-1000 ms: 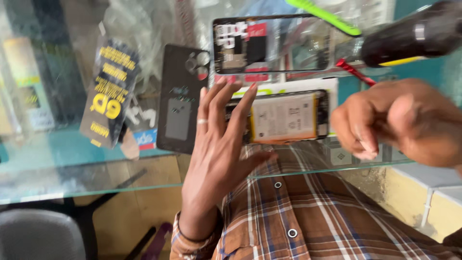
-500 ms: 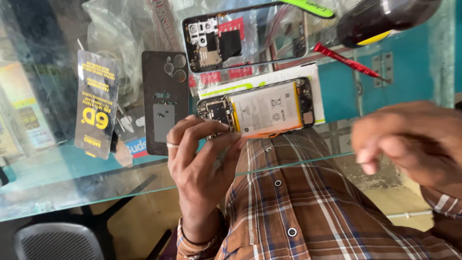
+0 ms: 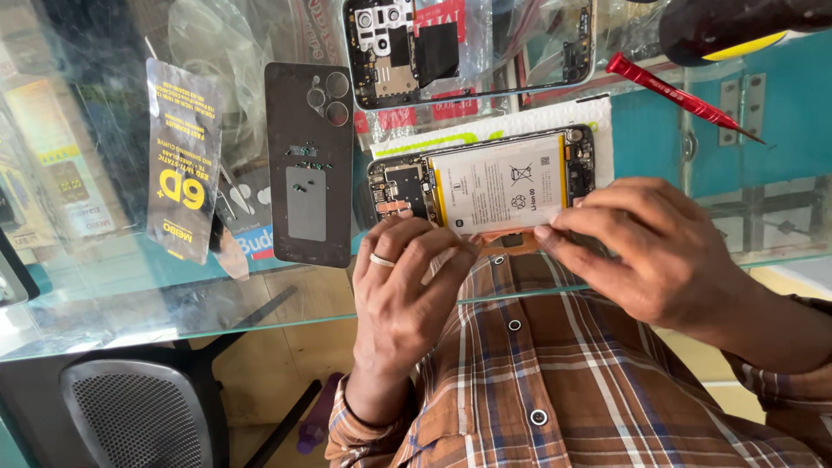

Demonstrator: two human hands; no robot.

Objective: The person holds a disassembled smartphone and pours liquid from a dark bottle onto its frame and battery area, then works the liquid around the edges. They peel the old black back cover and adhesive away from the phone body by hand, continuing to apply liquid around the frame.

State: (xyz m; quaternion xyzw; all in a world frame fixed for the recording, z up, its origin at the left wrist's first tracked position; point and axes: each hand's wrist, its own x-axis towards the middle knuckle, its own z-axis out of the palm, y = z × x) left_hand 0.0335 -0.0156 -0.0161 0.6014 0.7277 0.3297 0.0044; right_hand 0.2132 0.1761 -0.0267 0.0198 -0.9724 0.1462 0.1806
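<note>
A big glass table (image 3: 130, 303) fills most of the view. Under it, near the left corner, stands a grey chair (image 3: 130, 416).

In the middle of the table lies an opened phone (image 3: 485, 182) with its white battery (image 3: 498, 182) showing. Both hands are at its near edge. The left hand (image 3: 403, 295), with a ring on one finger, has its fingers curled and its fingertips (image 3: 451, 251) pressed on the phone's near edge. The right hand (image 3: 646, 251) has its fingers bent, pinching the near right edge of the phone.

Left of the phone lies a dark back cover (image 3: 309, 165) with tiny screws (image 3: 303, 160) on it. Further left is a black and yellow packet (image 3: 182, 160). Far from the hands lies another open phone frame (image 3: 468, 48) in a clear bag. On the right is a red screwdriver (image 3: 680, 95), and beyond it a black tool handle (image 3: 737, 26).
</note>
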